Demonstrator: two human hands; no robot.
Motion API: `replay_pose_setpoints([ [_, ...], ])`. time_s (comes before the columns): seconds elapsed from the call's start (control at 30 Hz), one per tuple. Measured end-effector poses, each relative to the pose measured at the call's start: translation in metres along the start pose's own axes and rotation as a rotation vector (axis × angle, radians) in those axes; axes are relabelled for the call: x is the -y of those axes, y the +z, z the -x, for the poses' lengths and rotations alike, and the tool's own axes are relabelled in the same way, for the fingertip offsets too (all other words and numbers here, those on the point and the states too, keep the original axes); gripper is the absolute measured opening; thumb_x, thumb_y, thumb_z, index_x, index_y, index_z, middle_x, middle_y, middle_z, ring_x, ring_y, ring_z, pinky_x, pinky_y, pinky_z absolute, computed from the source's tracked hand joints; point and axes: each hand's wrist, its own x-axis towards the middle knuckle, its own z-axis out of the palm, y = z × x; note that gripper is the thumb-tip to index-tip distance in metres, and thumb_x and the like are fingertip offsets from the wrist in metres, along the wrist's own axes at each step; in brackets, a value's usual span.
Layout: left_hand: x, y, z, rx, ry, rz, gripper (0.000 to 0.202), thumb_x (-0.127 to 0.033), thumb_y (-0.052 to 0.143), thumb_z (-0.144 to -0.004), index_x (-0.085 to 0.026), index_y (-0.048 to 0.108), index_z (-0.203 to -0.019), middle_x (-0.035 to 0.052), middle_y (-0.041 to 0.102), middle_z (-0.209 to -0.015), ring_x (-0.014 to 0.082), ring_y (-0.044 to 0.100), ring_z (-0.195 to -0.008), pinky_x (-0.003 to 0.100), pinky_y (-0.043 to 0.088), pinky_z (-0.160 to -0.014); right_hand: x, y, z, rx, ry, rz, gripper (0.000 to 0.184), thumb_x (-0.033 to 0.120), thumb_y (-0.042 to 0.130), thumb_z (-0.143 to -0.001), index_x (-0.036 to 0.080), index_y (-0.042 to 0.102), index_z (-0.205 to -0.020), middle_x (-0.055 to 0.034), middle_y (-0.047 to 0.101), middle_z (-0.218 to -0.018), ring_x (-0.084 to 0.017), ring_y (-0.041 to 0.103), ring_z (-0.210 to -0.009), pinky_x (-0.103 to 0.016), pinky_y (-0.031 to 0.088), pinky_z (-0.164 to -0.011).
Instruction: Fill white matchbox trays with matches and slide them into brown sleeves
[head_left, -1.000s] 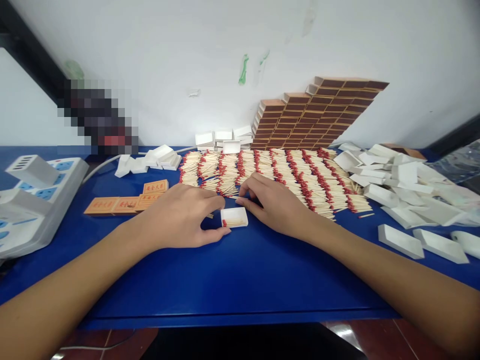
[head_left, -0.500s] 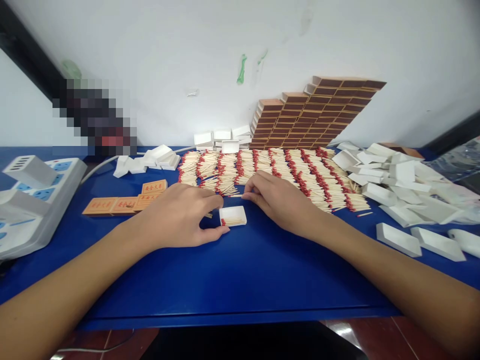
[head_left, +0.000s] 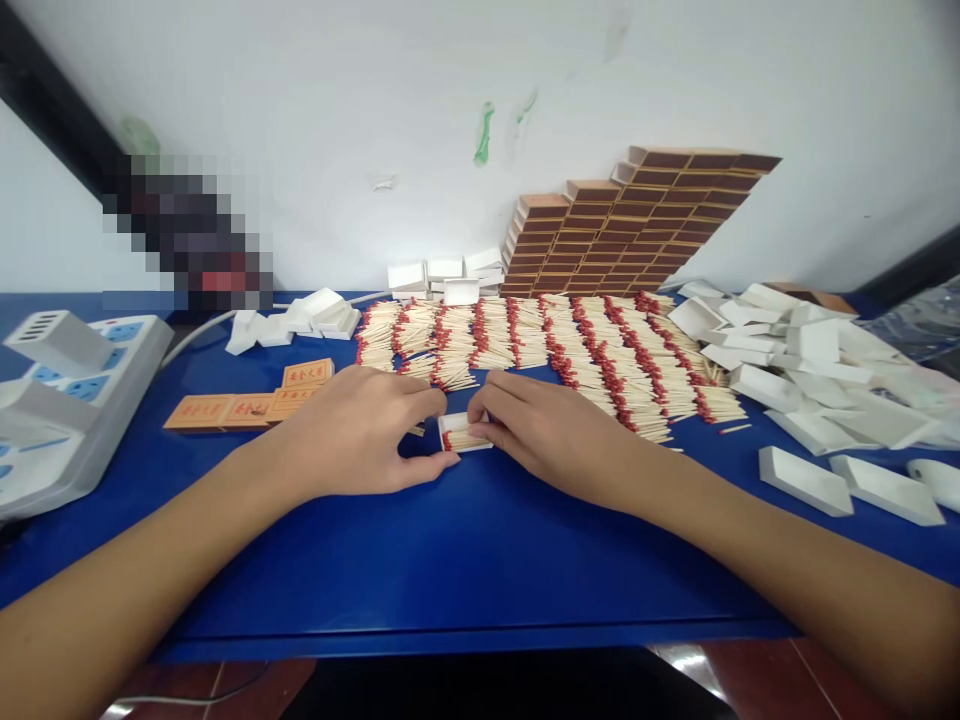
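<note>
A small white matchbox tray (head_left: 487, 447) lies on the blue table with red-headed matches (head_left: 459, 438) inside. My left hand (head_left: 367, 430) rests at its left end, thumb at the near side and index finger at the far side, gripping it. A few match ends show under the left fingers. My right hand (head_left: 551, 435) is over the tray's right part, its thumb and fingertips pinched at the ends of matches there; the fingers partly hide the tray. Behind both hands spread rows of loose matches (head_left: 495, 335), with heads lined up in red bands.
Brown matchboxes (head_left: 615, 235) are stacked against the wall. White trays (head_left: 817, 350) pile up at the right, with more trays (head_left: 322, 312) at the back left. Orange-labelled matchboxes (head_left: 206, 410) lie beside my left arm. A power strip (head_left: 112, 400) occupies the left edge.
My right hand has moved left and toward me, from beside the match rows to over the tray. My left hand keeps its place at the tray.
</note>
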Motion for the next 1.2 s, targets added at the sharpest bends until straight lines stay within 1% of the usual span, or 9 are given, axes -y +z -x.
replay_pose_setpoints([
  [0.07, 0.0, 0.0, 0.0, 0.007, 0.002, -0.002, 0.029, -0.048, 0.063, -0.095, -0.02, 0.072, -0.098, -0.0003, 0.074, -0.083, 0.0209, 0.072, -0.078, 0.032, 0.037, -0.062, -0.004, 0.0, 0.001, -0.047, 0.013, -0.062, 0.013, 0.023, 0.052, -0.107, 0.017, 0.063, -0.101, -0.0062, 0.066, -0.101, -0.019, 0.063, -0.084, -0.032, 0.045, -0.072],
  [0.13, -0.001, 0.001, 0.0, 0.007, 0.008, -0.013, 0.029, -0.049, 0.064, -0.095, -0.021, 0.072, -0.099, -0.0002, 0.075, -0.084, 0.0203, 0.072, -0.077, 0.032, 0.036, -0.062, -0.01, 0.002, -0.001, -0.128, 0.032, -0.118, 0.01, 0.023, 0.055, -0.106, 0.018, 0.063, -0.102, -0.0054, 0.066, -0.099, -0.018, 0.062, -0.083, -0.031, 0.044, -0.072],
  [0.2, -0.002, 0.001, 0.001, -0.001, 0.021, -0.028, 0.029, -0.049, 0.064, -0.095, -0.02, 0.071, -0.099, 0.0001, 0.076, -0.085, 0.0199, 0.071, -0.076, 0.032, 0.036, -0.062, -0.017, 0.006, -0.004, -0.208, 0.054, -0.13, 0.009, 0.022, 0.057, -0.104, 0.018, 0.064, -0.105, -0.0059, 0.066, -0.099, -0.019, 0.062, -0.086, -0.032, 0.044, -0.074],
  [0.27, -0.002, 0.001, 0.002, -0.003, 0.03, -0.037, 0.029, -0.048, 0.065, -0.095, -0.02, 0.072, -0.099, 0.0003, 0.076, -0.085, 0.0195, 0.071, -0.075, 0.032, 0.036, -0.062, -0.024, 0.011, -0.008, -0.234, 0.073, -0.107, 0.01, 0.022, 0.058, -0.104, 0.017, 0.065, -0.108, -0.0072, 0.065, -0.1, -0.021, 0.061, -0.089, -0.033, 0.045, -0.077],
  [0.43, -0.002, 0.0, 0.003, -0.007, 0.039, -0.045, 0.028, -0.047, 0.065, -0.095, -0.02, 0.072, -0.098, -0.0002, 0.076, -0.085, 0.0196, 0.071, -0.074, 0.032, 0.036, -0.061, -0.03, 0.019, -0.017, -0.195, 0.089, -0.133, 0.004, 0.021, 0.061, -0.102, 0.019, 0.065, -0.102, -0.006, 0.063, -0.098, -0.02, 0.059, -0.089, -0.032, 0.045, -0.076],
  [0.57, -0.003, 0.0, 0.002, -0.01, 0.042, -0.055, 0.028, -0.048, 0.066, -0.094, -0.02, 0.072, -0.097, -0.0004, 0.075, -0.083, 0.0198, 0.071, -0.073, 0.033, 0.035, -0.059, -0.029, 0.019, -0.019, -0.195, 0.1, -0.133, 0.003, 0.021, 0.061, -0.102, 0.019, 0.063, -0.104, -0.0056, 0.063, -0.098, -0.021, 0.059, -0.09, -0.032, 0.044, -0.077],
  [0.77, -0.003, 0.0, 0.002, -0.006, 0.041, -0.053, 0.028, -0.047, 0.065, -0.095, -0.02, 0.072, -0.098, -0.0004, 0.075, -0.083, 0.0202, 0.071, -0.074, 0.033, 0.035, -0.06, -0.03, 0.016, -0.019, -0.156, 0.122, -0.131, 0.01, 0.024, 0.059, -0.104, 0.019, 0.061, -0.095, -0.0054, 0.062, -0.096, -0.02, 0.058, -0.088, -0.031, 0.042, -0.074],
  [1.03, -0.002, 0.001, 0.002, 0.001, 0.032, -0.041, 0.029, -0.048, 0.064, -0.095, -0.02, 0.071, -0.097, -0.0001, 0.076, -0.085, 0.0203, 0.072, -0.075, 0.033, 0.036, -0.061, -0.023, 0.012, -0.019, -0.024, 0.237, -0.001, 0.011, 0.028, 0.054, -0.107, 0.02, 0.059, -0.101, -0.0082, 0.066, -0.106, -0.023, 0.063, -0.095, -0.034, 0.044, -0.076],
  [1.2, -0.001, 0.002, 0.001, 0.004, 0.018, -0.022, 0.029, -0.048, 0.064, -0.095, -0.02, 0.072, -0.098, 0.0001, 0.076, -0.085, 0.0199, 0.072, -0.077, 0.032, 0.036, -0.06, -0.018, 0.0, -0.012, -0.059, 0.217, -0.041, 0.012, 0.027, 0.052, -0.108, 0.02, 0.057, -0.1, -0.0086, 0.065, -0.107, -0.023, 0.063, -0.094, -0.034, 0.044, -0.077],
])
